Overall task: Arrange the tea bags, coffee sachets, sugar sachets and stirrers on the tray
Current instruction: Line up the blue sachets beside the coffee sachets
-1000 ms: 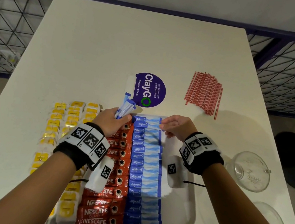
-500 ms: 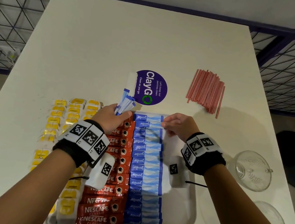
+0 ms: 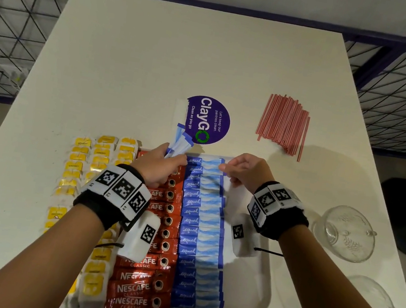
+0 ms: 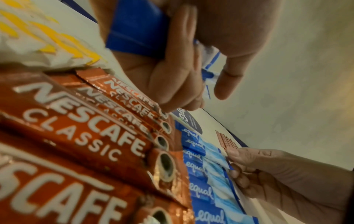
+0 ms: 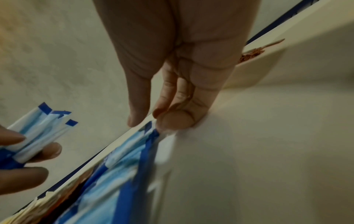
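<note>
Showing only underneath: left hand (image 4: 172, 72) gripping sugar sachets (image 4: 138, 27).

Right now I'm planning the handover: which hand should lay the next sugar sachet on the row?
Right. The right hand rests at the sugar row's far end, holding nothing; the left hand grips the spare sachets.

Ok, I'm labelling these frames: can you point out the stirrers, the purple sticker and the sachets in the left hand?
stirrers (image 3: 284, 124): head view, middle of the red bundle.
purple sticker (image 3: 209, 120): head view, on the white lettering.
sachets in the left hand (image 3: 178, 145): head view, light-blue part above the fingers.
</note>
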A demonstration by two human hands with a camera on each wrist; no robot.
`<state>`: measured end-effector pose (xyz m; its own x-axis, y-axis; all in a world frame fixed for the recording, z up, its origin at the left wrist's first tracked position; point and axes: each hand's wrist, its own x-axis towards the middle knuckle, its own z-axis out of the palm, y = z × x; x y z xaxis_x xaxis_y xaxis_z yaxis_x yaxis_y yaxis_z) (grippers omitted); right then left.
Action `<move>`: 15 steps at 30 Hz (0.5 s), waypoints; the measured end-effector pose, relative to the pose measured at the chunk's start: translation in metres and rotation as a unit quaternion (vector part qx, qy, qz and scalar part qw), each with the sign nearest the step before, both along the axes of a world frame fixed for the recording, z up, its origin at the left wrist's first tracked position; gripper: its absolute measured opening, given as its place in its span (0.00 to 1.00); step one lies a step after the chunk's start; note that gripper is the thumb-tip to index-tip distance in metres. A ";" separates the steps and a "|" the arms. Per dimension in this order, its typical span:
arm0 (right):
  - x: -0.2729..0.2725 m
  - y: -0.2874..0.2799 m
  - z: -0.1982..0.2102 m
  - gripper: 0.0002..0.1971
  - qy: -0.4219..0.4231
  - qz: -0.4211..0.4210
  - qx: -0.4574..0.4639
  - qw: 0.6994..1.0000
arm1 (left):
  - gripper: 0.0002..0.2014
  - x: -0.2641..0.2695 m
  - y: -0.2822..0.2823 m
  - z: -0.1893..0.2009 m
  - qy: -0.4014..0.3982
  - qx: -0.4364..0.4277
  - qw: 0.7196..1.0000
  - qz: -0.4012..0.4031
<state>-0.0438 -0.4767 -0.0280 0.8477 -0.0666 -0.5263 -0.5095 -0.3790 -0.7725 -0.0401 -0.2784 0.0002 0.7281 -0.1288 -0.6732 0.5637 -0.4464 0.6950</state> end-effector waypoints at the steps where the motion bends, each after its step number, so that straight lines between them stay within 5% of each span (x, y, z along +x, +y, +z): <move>1: 0.000 -0.001 0.002 0.11 -0.007 -0.003 -0.001 1.000 | 0.09 -0.001 -0.001 0.002 0.006 -0.015 1.000 -0.003; 8: -0.002 0.014 0.030 0.07 -0.036 0.002 0.119 0.992 | 0.10 -0.004 -0.006 0.005 -0.018 -0.048 0.992 -0.117; 15: -0.009 0.021 0.043 0.04 -0.032 0.076 0.129 0.988 | 0.07 -0.014 -0.009 0.015 -0.020 -0.071 0.991 -0.113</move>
<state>-0.0528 -0.4553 0.0151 0.8695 0.1931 -0.4545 -0.4093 -0.2331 -0.8821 -0.0544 -0.2878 0.0155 0.6960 -0.3836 -0.6070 0.4302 -0.4541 0.7802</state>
